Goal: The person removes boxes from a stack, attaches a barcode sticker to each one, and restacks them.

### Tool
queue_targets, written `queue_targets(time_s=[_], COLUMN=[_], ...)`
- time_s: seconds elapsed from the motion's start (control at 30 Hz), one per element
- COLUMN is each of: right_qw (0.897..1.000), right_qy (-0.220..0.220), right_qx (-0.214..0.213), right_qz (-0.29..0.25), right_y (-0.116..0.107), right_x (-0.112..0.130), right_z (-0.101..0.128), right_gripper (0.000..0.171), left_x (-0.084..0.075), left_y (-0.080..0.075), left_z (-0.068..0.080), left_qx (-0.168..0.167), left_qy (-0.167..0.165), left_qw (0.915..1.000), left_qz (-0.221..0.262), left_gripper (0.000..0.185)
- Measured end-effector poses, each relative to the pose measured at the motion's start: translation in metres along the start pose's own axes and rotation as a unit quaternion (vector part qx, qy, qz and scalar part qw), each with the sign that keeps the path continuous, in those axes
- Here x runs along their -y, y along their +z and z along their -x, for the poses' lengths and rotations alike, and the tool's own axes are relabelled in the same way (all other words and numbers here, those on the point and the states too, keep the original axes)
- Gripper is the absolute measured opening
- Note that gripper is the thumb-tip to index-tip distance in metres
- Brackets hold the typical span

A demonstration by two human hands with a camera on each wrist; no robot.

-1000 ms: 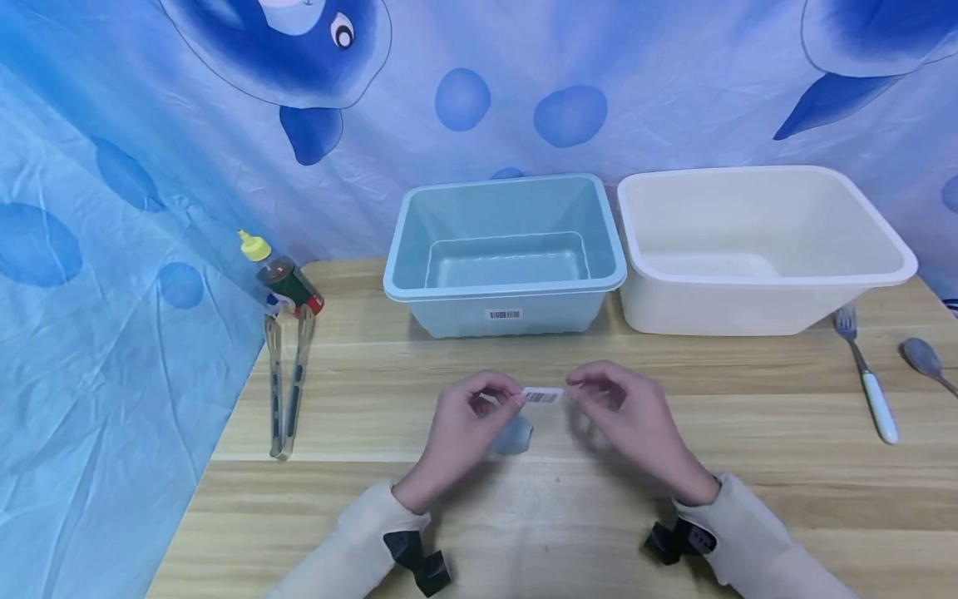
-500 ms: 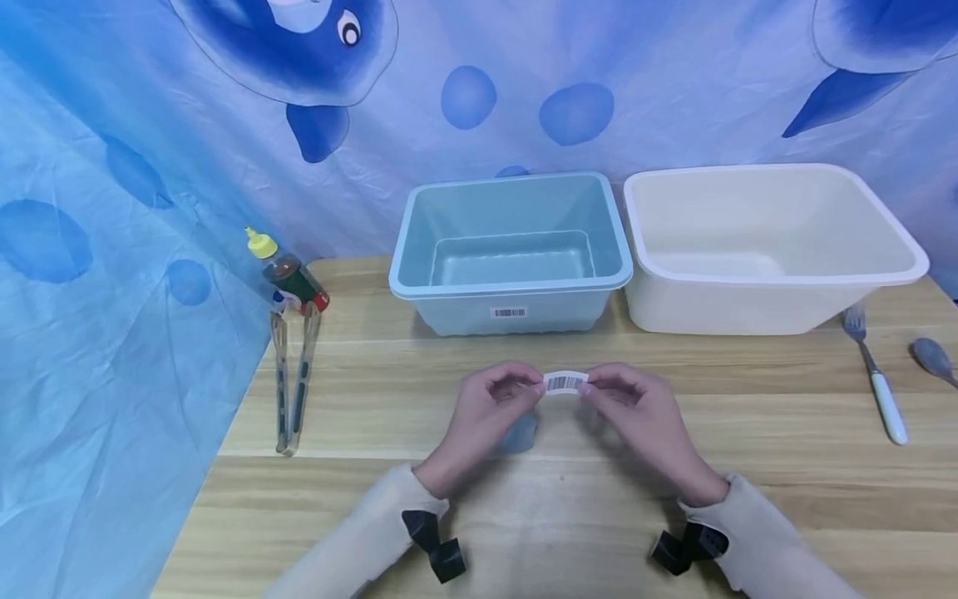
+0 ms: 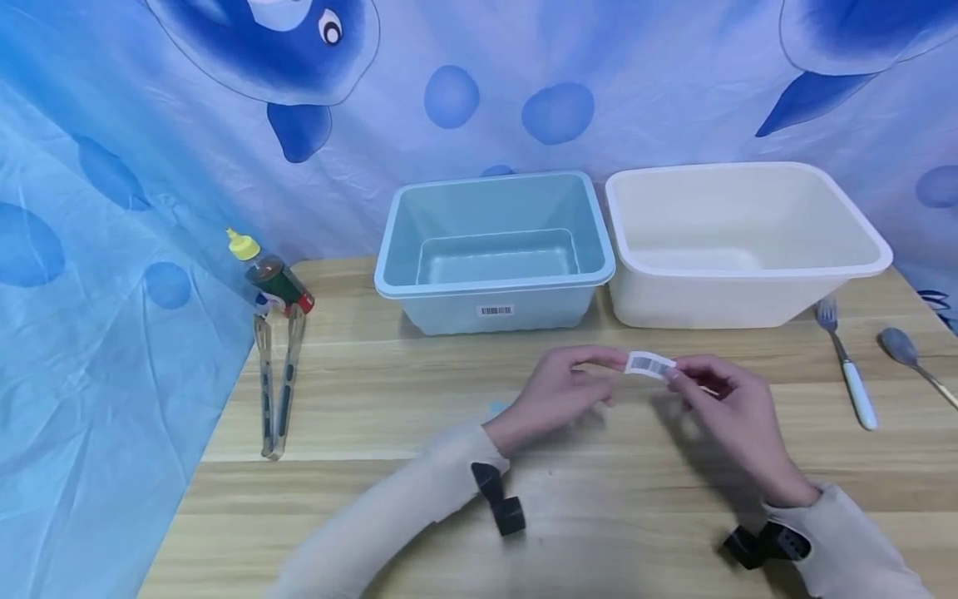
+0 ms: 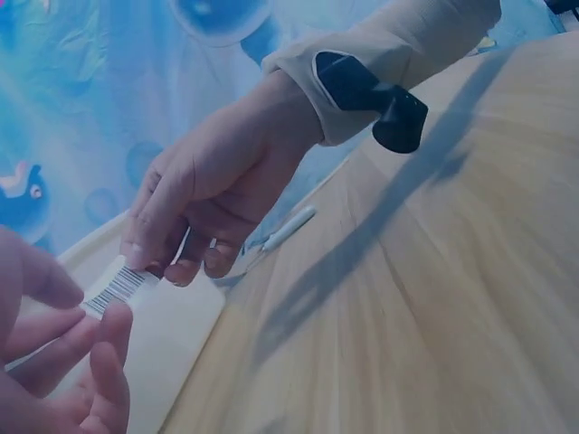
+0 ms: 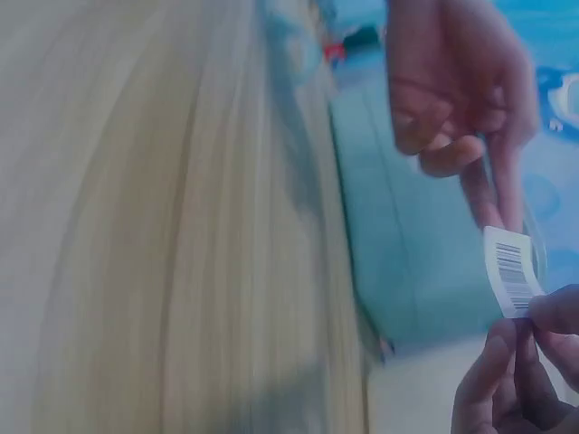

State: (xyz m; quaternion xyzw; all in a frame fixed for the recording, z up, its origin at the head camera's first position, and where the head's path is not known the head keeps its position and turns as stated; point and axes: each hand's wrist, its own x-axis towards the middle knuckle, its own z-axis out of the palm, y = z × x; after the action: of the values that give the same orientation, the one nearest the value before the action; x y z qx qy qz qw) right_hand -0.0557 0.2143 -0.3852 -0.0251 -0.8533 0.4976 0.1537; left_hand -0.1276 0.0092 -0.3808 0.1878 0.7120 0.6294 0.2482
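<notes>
A small white barcode label [image 3: 649, 365] spans the space between both hands, bent slightly. My right hand [image 3: 729, 408] pinches its right end between thumb and fingers; the right wrist view shows this grip on the label [image 5: 512, 271] up close. At the other end, my left hand [image 3: 550, 395] touches the label with an outstretched index finger, its thumb lower and apart from it in the head view. In the left wrist view, the left hand's fingers [image 4: 54, 339] sit at the label's near end. Under the left wrist, a pale blue piece [image 3: 497, 408] on the table is mostly hidden.
Behind the hands stand a light blue basin [image 3: 494, 290] with a barcode sticker [image 3: 496, 310] and a white basin [image 3: 696, 299]. Metal tongs [image 3: 279, 391] and a yellow-capped bottle [image 3: 273, 279] lie left. A fork [image 3: 849, 366] and spoon [image 3: 909, 349] lie right on the wooden table [image 3: 359, 516].
Both hands have moved right with the label. One second ago only the left hand pinched it, then both did; now the left thumb is off it while the right hand keeps its pinch.
</notes>
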Motion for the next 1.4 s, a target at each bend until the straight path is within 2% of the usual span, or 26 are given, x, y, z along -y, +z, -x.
queue_targets(time_s=[0.1, 0.2, 0.43, 0.7, 0.97, 1.2, 1.4], right_qw=[0.999, 0.996, 0.987, 0.98, 0.98, 0.977, 0.976], right_qy=[-0.01, -0.001, 0.012, 0.001, 0.016, 0.036, 0.035], right_qx=[-0.039, -0.074, -0.144, -0.179, -0.179, -0.173, -0.177], right_qz=[0.027, 0.047, 0.075, 0.085, 0.087, 0.115, 0.123], right_y=[-0.013, -0.024, -0.035, -0.042, -0.046, -0.047, -0.045], right_x=[-0.009, -0.016, -0.025, -0.035, -0.046, -0.047, -0.046], right_z=[-0.003, -0.008, -0.026, -0.045, -0.053, -0.057, -0.058], right_gripper=[0.01, 0.012, 0.014, 0.017, 0.018, 0.021, 0.022], left_x=[-0.004, -0.008, -0.009, -0.012, -0.007, -0.002, -0.004], left_y=[0.016, 0.03, 0.05, 0.065, 0.074, 0.08, 0.084], left_z=[-0.016, -0.032, -0.061, -0.086, -0.097, -0.1, -0.098], left_qx=[0.024, 0.031, 0.028, 0.007, -0.002, -0.008, -0.03], left_qy=[0.005, 0.007, 0.016, 0.007, -0.005, 0.036, 0.049], left_qw=[0.9997, 0.9995, 0.9993, 0.9991, 0.999, 0.9986, 0.9966], left_qz=[0.003, 0.001, -0.019, -0.04, -0.045, -0.037, -0.059], left_gripper=[0.037, 0.04, 0.045, 0.048, 0.051, 0.052, 0.053])
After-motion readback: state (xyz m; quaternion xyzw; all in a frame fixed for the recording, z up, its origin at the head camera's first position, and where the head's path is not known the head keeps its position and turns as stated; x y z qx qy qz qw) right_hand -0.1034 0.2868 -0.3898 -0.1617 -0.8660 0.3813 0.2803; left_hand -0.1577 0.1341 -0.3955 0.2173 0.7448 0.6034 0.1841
